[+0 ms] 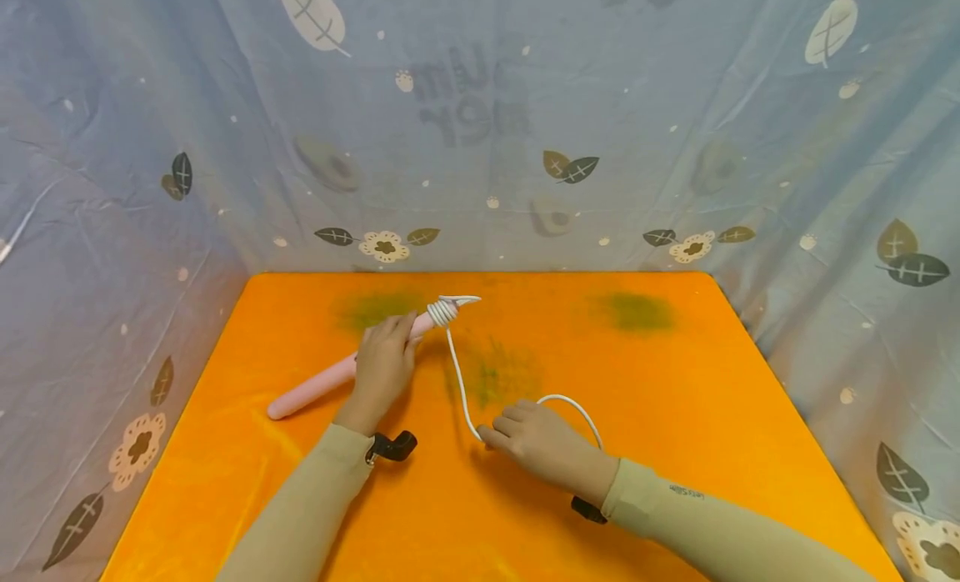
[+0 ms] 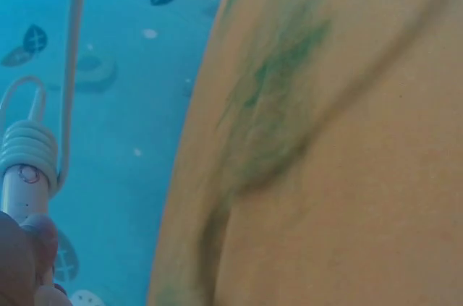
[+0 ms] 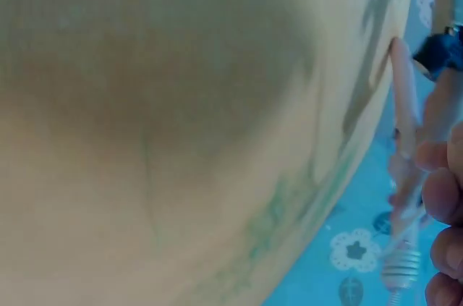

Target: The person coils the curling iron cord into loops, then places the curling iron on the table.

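Note:
My left hand [image 1: 386, 357] grips a slim pink wand-shaped appliance [image 1: 311, 390] around its middle, tilted with its rounded end toward the near left. Several turns of white cord [image 1: 442, 313] wrap its far end, and a small loop sticks out past the tip. In the left wrist view the coils [image 2: 29, 153] sit tight just above a round mark on the body. From the coils the cord runs down to my right hand [image 1: 543, 440], which pinches it between thumb and curled fingers. Behind that hand the cord arcs right and passes beside the wrist. The right wrist view shows curled fingers [image 3: 443, 194] at the edge.
An orange tabletop [image 1: 675, 382] with green smudges lies under both hands. Pale blue patterned curtains [image 1: 487, 148] stand at the back and both sides. A black wrist camera [image 1: 393, 446] is strapped to the left wrist, and another sits under the right wrist.

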A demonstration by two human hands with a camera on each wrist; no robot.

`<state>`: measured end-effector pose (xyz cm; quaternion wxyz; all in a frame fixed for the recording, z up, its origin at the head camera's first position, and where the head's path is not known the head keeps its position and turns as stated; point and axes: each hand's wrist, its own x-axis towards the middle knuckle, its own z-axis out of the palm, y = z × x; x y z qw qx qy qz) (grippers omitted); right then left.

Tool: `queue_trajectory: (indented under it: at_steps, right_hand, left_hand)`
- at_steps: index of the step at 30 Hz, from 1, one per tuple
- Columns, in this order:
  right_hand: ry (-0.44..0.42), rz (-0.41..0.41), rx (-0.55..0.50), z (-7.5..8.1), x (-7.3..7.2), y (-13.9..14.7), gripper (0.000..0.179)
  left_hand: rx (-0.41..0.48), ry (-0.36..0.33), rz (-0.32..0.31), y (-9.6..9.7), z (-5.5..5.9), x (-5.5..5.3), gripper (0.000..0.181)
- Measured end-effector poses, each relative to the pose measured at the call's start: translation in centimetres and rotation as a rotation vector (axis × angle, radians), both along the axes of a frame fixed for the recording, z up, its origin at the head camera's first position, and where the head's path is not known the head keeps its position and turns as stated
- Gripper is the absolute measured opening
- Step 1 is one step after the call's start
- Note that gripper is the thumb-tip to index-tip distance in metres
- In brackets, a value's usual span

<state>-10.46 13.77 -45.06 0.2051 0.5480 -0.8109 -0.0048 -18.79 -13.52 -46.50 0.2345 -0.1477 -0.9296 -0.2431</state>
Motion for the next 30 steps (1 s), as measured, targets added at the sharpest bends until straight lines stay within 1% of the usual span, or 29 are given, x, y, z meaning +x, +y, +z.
queue_trajectory:
  at_steps: [2,6,8,10,13,14,16,20,22,25,29,30]
  right_hand:
    - [-0.016,-0.02,0.045,-0.6,-0.1,0.0,0.026]
    - [-0.092,-0.125,0.132,-2.3,-0.8,0.6,0.023]
    - [-0.118,-0.161,0.143,-3.0,-1.2,0.9,0.021]
    - [-0.109,-0.155,0.143,-3.4,-1.3,0.8,0.018]
    - [-0.068,-0.094,0.121,-3.3,-0.9,0.0,0.014]
    - [-0.055,-0.068,0.109,-3.1,-0.7,-0.3,0.014]
    - [-0.056,-0.03,0.087,-2.4,-0.1,-1.0,0.012]
    - [-0.066,0.008,0.047,-0.5,0.9,-1.8,0.013]
    - [-0.072,0.012,0.022,0.6,1.2,-1.9,0.014]
    - [-0.08,0.022,-0.046,2.1,1.4,-1.8,0.015]
    - [-0.019,0.038,-0.139,3.8,1.1,-1.3,0.011]
    - [0.004,0.039,-0.157,4.2,1.0,-1.2,0.013]
  left_hand:
    - [0.011,0.003,0.0,-0.1,0.3,0.0,0.046]
    - [0.061,0.033,-0.012,-0.3,1.3,0.1,0.05]
    - [0.07,0.042,-0.024,-0.4,1.8,0.2,0.052]
    - [0.072,0.048,-0.035,-0.4,2.0,0.2,0.053]
    - [0.065,0.046,-0.034,-0.4,2.1,0.1,0.053]
    - [0.065,0.045,-0.031,-0.4,2.1,0.0,0.053]
    - [0.059,0.039,-0.026,-0.4,2.0,0.0,0.052]
    - [0.021,0.024,-0.013,-0.5,1.3,-0.2,0.051]
    - [-0.017,0.015,-0.009,-0.5,0.7,-0.3,0.05]
    - [-0.086,-0.016,-0.02,-0.5,-0.4,-0.4,0.051]
    - [-0.169,-0.079,-0.066,-0.1,-1.8,0.0,0.05]
    - [-0.187,-0.099,-0.079,0.0,-2.1,0.2,0.05]
